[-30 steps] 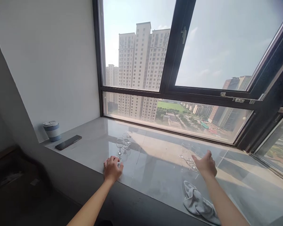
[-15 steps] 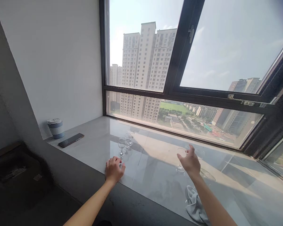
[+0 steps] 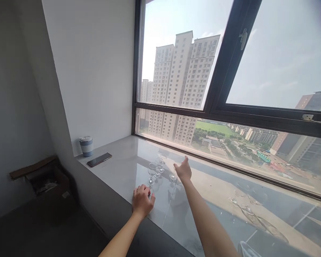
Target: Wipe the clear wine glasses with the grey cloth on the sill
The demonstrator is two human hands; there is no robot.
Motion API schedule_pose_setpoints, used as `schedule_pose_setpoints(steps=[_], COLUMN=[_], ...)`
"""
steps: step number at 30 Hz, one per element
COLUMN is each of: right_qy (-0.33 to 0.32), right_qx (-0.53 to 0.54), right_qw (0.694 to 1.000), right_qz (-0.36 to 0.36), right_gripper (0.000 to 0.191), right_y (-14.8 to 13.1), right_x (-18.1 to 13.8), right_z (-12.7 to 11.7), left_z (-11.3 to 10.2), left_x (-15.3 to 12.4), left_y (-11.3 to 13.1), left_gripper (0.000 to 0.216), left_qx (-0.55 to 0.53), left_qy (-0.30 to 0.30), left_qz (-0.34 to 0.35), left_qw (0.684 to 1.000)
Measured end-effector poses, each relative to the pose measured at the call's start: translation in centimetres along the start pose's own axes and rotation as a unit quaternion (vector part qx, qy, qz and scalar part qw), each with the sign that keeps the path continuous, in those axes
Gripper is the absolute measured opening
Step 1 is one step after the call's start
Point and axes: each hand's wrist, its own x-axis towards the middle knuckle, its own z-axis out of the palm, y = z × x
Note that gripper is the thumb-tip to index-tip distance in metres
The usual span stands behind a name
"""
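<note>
My right hand reaches over the windowsill, thumb and fingers curved around a small clear wine glass. The glass's foot shows just left of the hand; much of its bowl is hard to make out. Further left stand several more stemmed glasses, close together. Near the sill's front edge, my left hand rests on the surface. Its fingers are loosely bent, its thumb apart, and nothing shows in it.
A phone and a blue-and-white lidded cup are at the sill's left end. Other clear glassware is on the right, its shapes faint in the glare. A grey cloth shows at the bottom edge. The window runs along the back.
My right hand has moved left with the wine glass, nearer the other stemmed glasses. My left hand stays by the sill's edge. The view has turned left, and the cloth is mostly out of frame.
</note>
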Motion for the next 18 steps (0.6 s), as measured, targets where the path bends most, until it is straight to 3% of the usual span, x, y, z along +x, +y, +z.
schedule_pose_setpoints(steps=[9,18], right_qy=[-0.021,-0.034], right_qx=[-0.004,-0.011], right_qw=[0.999,0.998], right_qz=[-0.039,-0.058], right_gripper=[0.079,0.085], right_y=[-1.6,-0.6], right_x=[0.7,0.2], right_z=[2.7,2.2], left_z=[0.2,0.4], left_x=[-0.1,0.0], left_y=[0.0,-0.3], left_gripper=[0.017,0.018], left_qx=[0.003,0.001], left_qy=[0.005,0.01], left_qz=[-0.005,-0.005], left_qw=[1.0,1.0])
